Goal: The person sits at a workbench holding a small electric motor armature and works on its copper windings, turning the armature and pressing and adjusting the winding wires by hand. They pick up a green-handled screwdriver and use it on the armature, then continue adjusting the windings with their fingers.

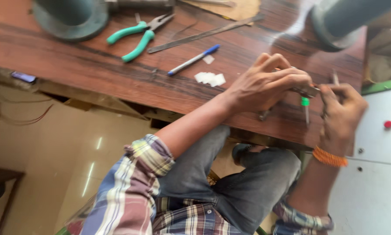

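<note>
While the frame is motion-blurred, the head view, the only one here, still shows both hands working at the right end of the wooden desk (95, 65). Left hand (265, 85) curls over a small grey metal part (308, 91), fingers (291, 78) pinched together on it. Right hand (341, 115) comes in from the right, fingers closed on a thin metal tool (334, 78); what kind of tool, too blurred to tell. Part sits between the two hands, just above the desk near its front edge. A thin rod with a green collar (306, 109) hangs or lies just below the part; can't tell if it's attached.

Step in hand, as a judgement: fine fitting or adjusting of the small part, left hand bracing, right hand working the tool against it. Next move likely needs a steady left pinch and a small, precise push or turn from the right; a slip could drop the part off the desk edge.

Rest of the desk, well apart to the left: green-handled pliers (137, 37), a steel ruler (204, 34), a blue-capped pen (193, 60), white scraps (210, 78). Round machine base (71, 19) at top left. Orange band (329, 157) on right wrist.
</note>
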The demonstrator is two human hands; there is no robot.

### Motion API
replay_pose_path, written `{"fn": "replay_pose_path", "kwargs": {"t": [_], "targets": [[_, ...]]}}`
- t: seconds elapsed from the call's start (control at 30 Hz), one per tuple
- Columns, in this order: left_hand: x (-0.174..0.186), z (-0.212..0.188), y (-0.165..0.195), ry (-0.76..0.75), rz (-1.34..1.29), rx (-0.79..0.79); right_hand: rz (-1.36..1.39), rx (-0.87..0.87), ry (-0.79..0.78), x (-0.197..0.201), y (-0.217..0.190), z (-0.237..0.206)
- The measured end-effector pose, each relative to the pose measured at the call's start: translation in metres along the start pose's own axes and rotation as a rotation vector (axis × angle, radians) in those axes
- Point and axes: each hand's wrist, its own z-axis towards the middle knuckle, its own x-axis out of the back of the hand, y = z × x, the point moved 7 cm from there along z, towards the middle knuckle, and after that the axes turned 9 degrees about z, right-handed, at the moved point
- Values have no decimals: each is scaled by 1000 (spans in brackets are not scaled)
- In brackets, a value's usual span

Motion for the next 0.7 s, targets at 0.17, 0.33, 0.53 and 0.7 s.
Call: {"fn": "replay_pose_path", "kwargs": {"t": [0.17, 0.33, 0.53, 0.7], "targets": [[-7, 0, -4, 0, -9, 34, -73, 155, -98, 2, -29, -42], [-4, -3, -8, -5, -140, 90, -83, 160, -68, 9, -57, -37], [6, 2, -3, 4, -160, 93, -154, 160, -160, -7, -82, -49], [6, 4, -3, -24, -148, 116, -336, 207, -339, -40, -78, -80]]}}
